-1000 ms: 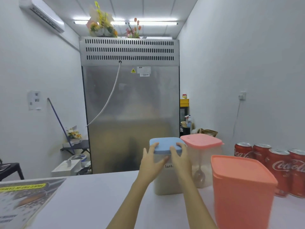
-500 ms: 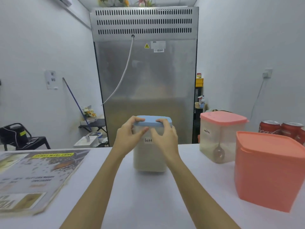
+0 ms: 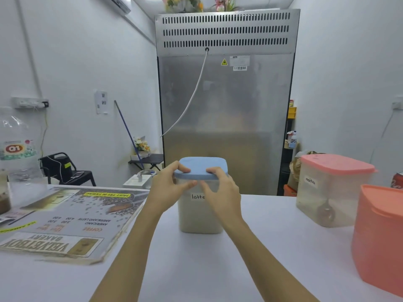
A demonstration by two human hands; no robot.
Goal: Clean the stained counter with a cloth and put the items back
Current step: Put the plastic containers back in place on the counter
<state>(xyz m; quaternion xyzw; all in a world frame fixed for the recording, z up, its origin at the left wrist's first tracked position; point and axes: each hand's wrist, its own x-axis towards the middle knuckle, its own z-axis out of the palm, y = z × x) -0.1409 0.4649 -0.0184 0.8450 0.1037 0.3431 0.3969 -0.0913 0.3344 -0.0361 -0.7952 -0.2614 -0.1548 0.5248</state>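
Left hand [image 3: 168, 188] and right hand [image 3: 220, 190] both grip the blue square lid [image 3: 201, 167] of the clear plastic "latte" container [image 3: 199, 214] standing on the white table [image 3: 218, 269], pink-lidded container [image 3: 329, 190] well right.

Orange tub [image 3: 379, 238], red can [image 3: 397, 180] cut by right edge; bottle [image 3: 17, 153] by left.

Container: a clear latte canister [image 3: 199, 214] with a blue lid [image 3: 201, 167] stands upright on the white counter [image 3: 218, 269].
Hands: the left hand [image 3: 169, 189] and the right hand [image 3: 221, 190] grip the lid's near edge.
Right of the canister: a pink-lidded mocha tub [image 3: 327, 190]; nearer, an orange tub [image 3: 379, 236].
Left of the canister: a bakery menu board [image 3: 65, 223] lying flat, and a plastic bottle [image 3: 18, 153].
Behind the canister: a steel refrigerator [image 3: 226, 101].
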